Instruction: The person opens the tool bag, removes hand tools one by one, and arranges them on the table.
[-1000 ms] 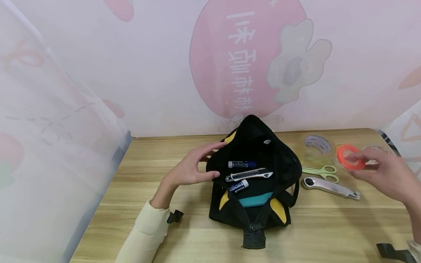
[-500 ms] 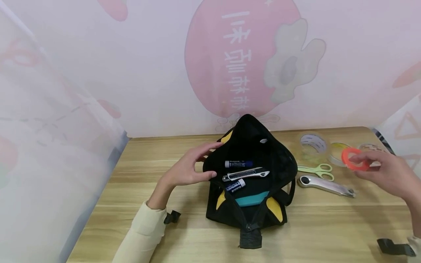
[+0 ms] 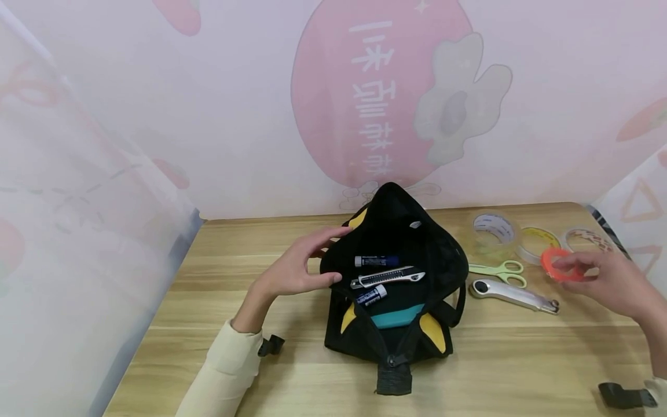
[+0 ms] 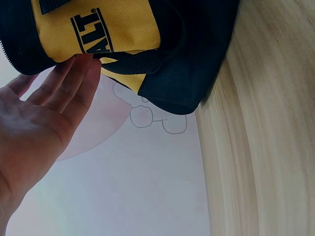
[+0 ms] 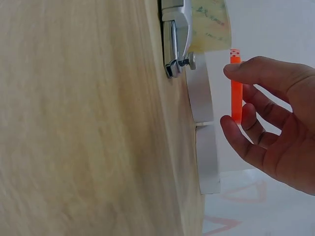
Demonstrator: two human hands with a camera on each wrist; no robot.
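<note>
A black and yellow tool bag [image 3: 453, 252] gapes on the wooden table. My left hand [image 3: 299, 263] is at its left rim, the thumb near the mouth and nearly straight fingers against the outside, as the left wrist view shows. Inside lie two blue glue sticks [image 3: 377, 261] with white caps, a utility knife [image 3: 388, 277] and a teal item [image 3: 398, 318]. At the right, my right hand [image 3: 612, 281] pinches an orange tape roll [image 3: 549, 262] between thumb and fingers. The right wrist view shows the orange tape roll [image 5: 236, 98] edge-on, above white roll sides.
Behind the right hand stand a wide clear tape roll [image 3: 494, 223], a roll with a yellow core [image 3: 544, 234] and a patterned roll [image 3: 589, 235]. Light green scissors [image 3: 499, 269] and a silver tool [image 3: 513, 294] lie between bag and hand. A printed pink curtain [image 3: 234, 116] backs the table.
The right hand has moved the orange tape roll a little right and lower, uncovering the rolls behind it. The roll now tilts flatter. The left hand stays at the bag.
</note>
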